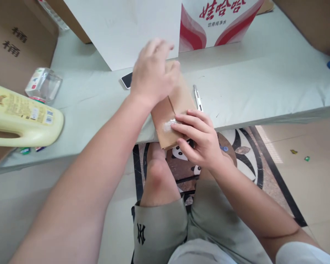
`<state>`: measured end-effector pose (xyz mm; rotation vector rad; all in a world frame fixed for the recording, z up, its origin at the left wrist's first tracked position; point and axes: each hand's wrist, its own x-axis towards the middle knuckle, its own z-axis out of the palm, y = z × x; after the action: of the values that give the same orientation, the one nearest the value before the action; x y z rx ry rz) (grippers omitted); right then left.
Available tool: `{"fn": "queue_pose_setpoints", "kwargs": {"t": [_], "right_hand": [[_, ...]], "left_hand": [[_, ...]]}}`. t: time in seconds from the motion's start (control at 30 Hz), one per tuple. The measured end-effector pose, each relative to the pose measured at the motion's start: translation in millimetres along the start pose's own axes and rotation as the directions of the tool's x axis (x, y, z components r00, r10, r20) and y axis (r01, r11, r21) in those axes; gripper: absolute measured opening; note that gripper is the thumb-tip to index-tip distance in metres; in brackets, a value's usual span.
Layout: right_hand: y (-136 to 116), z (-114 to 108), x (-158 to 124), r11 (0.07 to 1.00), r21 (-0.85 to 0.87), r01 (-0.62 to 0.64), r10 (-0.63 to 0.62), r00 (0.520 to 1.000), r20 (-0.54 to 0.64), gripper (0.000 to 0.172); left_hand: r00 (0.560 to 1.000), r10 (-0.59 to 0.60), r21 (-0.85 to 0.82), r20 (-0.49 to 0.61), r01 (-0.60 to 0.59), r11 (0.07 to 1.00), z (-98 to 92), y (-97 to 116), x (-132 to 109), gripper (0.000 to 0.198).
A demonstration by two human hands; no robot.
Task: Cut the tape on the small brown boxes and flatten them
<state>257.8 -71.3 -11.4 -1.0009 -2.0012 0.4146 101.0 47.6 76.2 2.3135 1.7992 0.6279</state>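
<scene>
A small brown cardboard box (172, 106) lies at the table's front edge, its near end jutting slightly over it. A short piece of clear tape (169, 125) sits across the seam near that end. My right hand (199, 137) rests on the box's near right corner, fingers spread flat, fingertips touching the tape. Over the far end hovers my left hand (155, 71), somewhat blurred, its fingers loosely bent and apart with nothing seen in them; whether it touches the box I cannot tell. A silver utility knife (198, 98) lies right of the box.
Behind the box stand a white carton (132, 29) and a red-and-white carton (209, 25). A dark-screened phone (126, 80) is partly hidden by my left hand. At left are a yellow jug (24, 117), a clear plastic container (44, 85) and a large cardboard box (19, 44).
</scene>
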Motion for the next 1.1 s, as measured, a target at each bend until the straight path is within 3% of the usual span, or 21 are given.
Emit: {"fn": "queue_pose_setpoints", "kwargs": {"t": [0.07,0.17,0.23,0.3,0.4,0.5,0.63,0.73,0.83,0.97,1.1], "right_hand": [[-0.7,-1.1,-3.0,1.0,0.006,0.013,-0.013,1.0,-0.01,0.033],[4.4,-6.4,-10.6,0.999,0.049,0.025,-0.019,0.993,-0.117,0.038],[17.1,-9.3,-15.0,0.997,0.045,-0.064,0.073,0.968,-0.24,0.039],[37.3,-8.8,-16.8,0.97,-0.014,-0.243,0.228,0.929,-0.29,0.039],[70.5,-1.5,-14.5,0.863,-0.192,-0.467,0.45,0.884,-0.125,0.04],[89.8,4.0,-10.9,0.792,-0.383,-0.476,0.524,0.851,0.025,0.037],[90.8,-8.5,-12.5,0.715,-0.443,-0.542,0.587,0.808,-0.042,0.013],[80.5,-28.6,-25.0,0.687,-0.277,-0.672,0.683,0.727,-0.069,0.007],[62.5,-47.8,-48.3,0.697,0.095,-0.711,0.717,0.695,-0.058,0.013],[32.5,-67.7,-83.3,0.681,0.525,-0.511,0.653,0.748,-0.12,0.016],[4.1,-84.2,-103.4,0.748,0.562,-0.354,0.512,0.846,-0.149,0.021]], "left_hand": [[0.992,-0.039,0.03,0.123,0.036,0.999,10.7,5.4,13.2,0.045],[0.974,-0.113,0.045,0.197,0.106,0.993,22.8,5.1,16.5,0.047],[0.97,-0.136,0.041,0.203,0.13,0.991,24.0,3.2,14.3,0.05],[0.97,-0.133,0.019,0.201,0.132,0.991,22.1,2.2,12.4,0.05],[0.975,-0.127,-0.016,0.183,0.132,0.991,19.6,2.9,12.2,0.048],[0.974,-0.145,-0.012,0.175,0.149,0.989,20.2,4.3,13.6,0.047],[0.968,-0.158,0.029,0.194,0.156,0.987,21.7,4.4,14.7,0.05],[0.967,-0.158,0.041,0.2,0.153,0.987,22.1,4.1,15.4,0.05],[0.968,-0.159,0.051,0.193,0.152,0.987,22.6,4.2,16.3,0.05],[0.968,-0.165,0.044,0.187,0.159,0.986,22.5,5.6,16.1,0.05],[0.97,-0.167,0.009,0.174,0.168,0.986,22.1,6.7,14.8,0.048]]}}
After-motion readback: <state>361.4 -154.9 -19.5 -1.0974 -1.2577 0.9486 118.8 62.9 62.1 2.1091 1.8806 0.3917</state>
